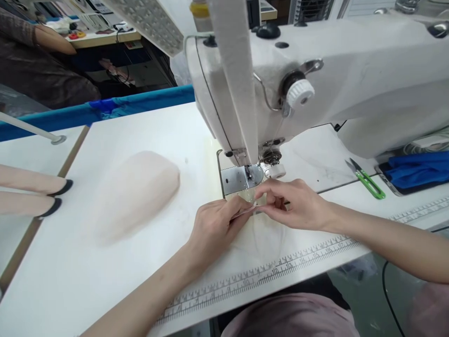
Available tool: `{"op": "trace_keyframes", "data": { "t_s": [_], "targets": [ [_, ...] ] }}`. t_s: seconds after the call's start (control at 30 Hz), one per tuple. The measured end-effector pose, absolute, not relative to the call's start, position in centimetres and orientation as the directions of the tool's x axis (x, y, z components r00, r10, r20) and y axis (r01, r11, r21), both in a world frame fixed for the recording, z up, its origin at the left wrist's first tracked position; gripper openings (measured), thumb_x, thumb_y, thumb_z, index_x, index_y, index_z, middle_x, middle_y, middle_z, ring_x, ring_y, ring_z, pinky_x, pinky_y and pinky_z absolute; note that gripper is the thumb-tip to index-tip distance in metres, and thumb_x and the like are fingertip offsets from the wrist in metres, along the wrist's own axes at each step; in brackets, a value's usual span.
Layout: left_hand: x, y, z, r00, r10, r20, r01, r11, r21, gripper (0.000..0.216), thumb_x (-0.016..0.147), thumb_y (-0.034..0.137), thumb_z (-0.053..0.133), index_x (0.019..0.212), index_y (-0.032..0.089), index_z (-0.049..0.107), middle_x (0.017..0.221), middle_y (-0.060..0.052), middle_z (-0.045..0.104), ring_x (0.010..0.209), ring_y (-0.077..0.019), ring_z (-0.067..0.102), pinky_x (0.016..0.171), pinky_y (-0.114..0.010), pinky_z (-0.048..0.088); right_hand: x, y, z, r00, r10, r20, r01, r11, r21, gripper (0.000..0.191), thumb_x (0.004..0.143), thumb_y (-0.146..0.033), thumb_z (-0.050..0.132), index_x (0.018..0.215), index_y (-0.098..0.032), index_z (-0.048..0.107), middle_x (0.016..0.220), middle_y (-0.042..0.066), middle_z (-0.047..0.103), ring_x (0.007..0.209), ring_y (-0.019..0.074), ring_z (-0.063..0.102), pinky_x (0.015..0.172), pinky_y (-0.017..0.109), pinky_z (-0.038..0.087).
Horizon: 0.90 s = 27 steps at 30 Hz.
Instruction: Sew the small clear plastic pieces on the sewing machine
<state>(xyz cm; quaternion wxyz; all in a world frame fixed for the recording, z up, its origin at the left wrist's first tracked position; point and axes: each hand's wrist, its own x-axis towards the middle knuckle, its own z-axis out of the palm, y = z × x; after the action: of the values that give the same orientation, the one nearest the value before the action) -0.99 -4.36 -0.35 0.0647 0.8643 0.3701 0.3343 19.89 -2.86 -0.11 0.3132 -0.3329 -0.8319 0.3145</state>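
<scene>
Two hands, centre frame: left hand (213, 229) and right hand (296, 203), both pinching one sheer fabric piece (257, 238), just below needle plate (236, 179) of one sewing machine (351, 79). One pale fabric pile (135, 192) centre left. One green snips (366, 180) right. Two black-tipped pale pieces (35, 180) left edge.

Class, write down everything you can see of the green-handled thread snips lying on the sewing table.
The thread snips are small: two short, dark metal blades, slightly parted, and bright green handles that look plastic. They lie flat on the white table, right of the needle of the sewing machine, blades pointing away from the person, handles toward a blue cloth. Nothing touches them; the left hand and right hand pinch a pale fabric piece further left.
</scene>
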Motion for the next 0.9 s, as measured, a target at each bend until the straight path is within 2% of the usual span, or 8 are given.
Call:
{"op": "trace_keyframes", "data": {
  "t_s": [0.17,0.43,0.53,0.67,0.73,0.83,0.9],
  "targets": [
    [-0.94,-4.5,-0.41,0.496,0.694,0.522,0.603,-0.708,0.368,0.013,0.093,0.023,0.055,0.081,0.019,0.053,0.053,0.008,0.053,0.044,-0.0047,0.046,0.044,-0.016,0.033,19.87,-2.81,-0.04,-0.576,0.773,0.264,0.339,0.52,-0.784,0.013,0.087,-0.021,0.06,0.098,-0.021,0.053,0.061,-0.011,0.046,0.05,0.0028,0.045,0.053,0.014,0.041],
    [-0.94,-4.58,-0.39,0.498,0.691,0.524,0.606,-0.71,0.359,0.015,0.094,0.024,0.053,0.08,0.018,0.053,0.052,0.008,0.053,0.043,-0.0049,0.046,0.044,-0.017,0.034,19.83,-2.7,-0.03,-0.611,0.76,0.221,0.348,0.509,-0.788,0.013,0.085,-0.016,0.058,0.097,-0.021,0.055,0.06,-0.011,0.044,0.051,0.0034,0.044,0.053,0.015,0.04],
    [-0.92,-4.61,-0.18,0.495,0.684,0.536,0.604,-0.714,0.353,0.013,0.095,0.023,0.052,0.083,0.019,0.055,0.055,0.007,0.057,0.045,-0.0053,0.049,0.045,-0.017,0.036,19.79,-2.72,0.05,-0.611,0.758,0.229,0.343,0.515,-0.786,0.014,0.083,-0.014,0.058,0.096,-0.02,0.056,0.059,-0.011,0.043,0.051,0.0032,0.044,0.053,0.014,0.04],
    [-0.95,-4.64,-0.06,0.497,0.663,0.56,0.592,-0.731,0.34,0.008,0.095,0.023,0.052,0.088,0.019,0.056,0.063,0.005,0.064,0.05,-0.0064,0.054,0.049,-0.017,0.04,19.63,-2.77,0.04,-0.589,0.753,0.294,0.319,0.551,-0.771,0.009,0.085,-0.015,0.057,0.092,-0.019,0.059,0.057,-0.01,0.044,0.05,0.0034,0.042,0.052,0.015,0.039],
    [-0.97,-4.69,-0.07,0.493,0.657,0.57,0.594,-0.733,0.332,0.008,0.094,0.023,0.053,0.087,0.019,0.055,0.062,0.005,0.063,0.05,-0.0061,0.054,0.048,-0.017,0.039,19.55,-2.77,-0.12,-0.578,0.747,0.33,0.315,0.577,-0.753,0.006,0.087,-0.016,0.055,0.089,-0.019,0.061,0.055,-0.01,0.044,0.049,0.0037,0.041,0.05,0.015,0.038],
    [-0.94,-4.88,-0.13,0.477,0.66,0.58,0.61,-0.724,0.322,0.008,0.092,0.024,0.057,0.087,0.02,0.053,0.052,0.01,0.051,0.043,-0.0049,0.044,0.044,-0.017,0.034,19.58,-2.67,-0.56,-0.556,0.711,0.43,0.315,0.659,-0.683,0.009,0.091,-0.016,0.054,0.09,-0.019,0.062,0.056,-0.009,0.05,0.049,0.0033,0.045,0.05,0.014,0.04],
    [-0.86,-5.06,-0.16,0.461,0.679,0.571,0.621,-0.707,0.34,0.007,0.091,0.023,0.057,0.09,0.02,0.051,0.049,0.012,0.04,0.039,-0.0045,0.036,0.041,-0.017,0.029,19.73,-2.54,-0.84,-0.54,0.624,0.564,0.32,0.773,-0.549,0.009,0.091,-0.015,0.055,0.09,-0.018,0.063,0.06,-0.008,0.058,0.052,0.0031,0.051,0.051,0.014,0.041]
  ]
}}
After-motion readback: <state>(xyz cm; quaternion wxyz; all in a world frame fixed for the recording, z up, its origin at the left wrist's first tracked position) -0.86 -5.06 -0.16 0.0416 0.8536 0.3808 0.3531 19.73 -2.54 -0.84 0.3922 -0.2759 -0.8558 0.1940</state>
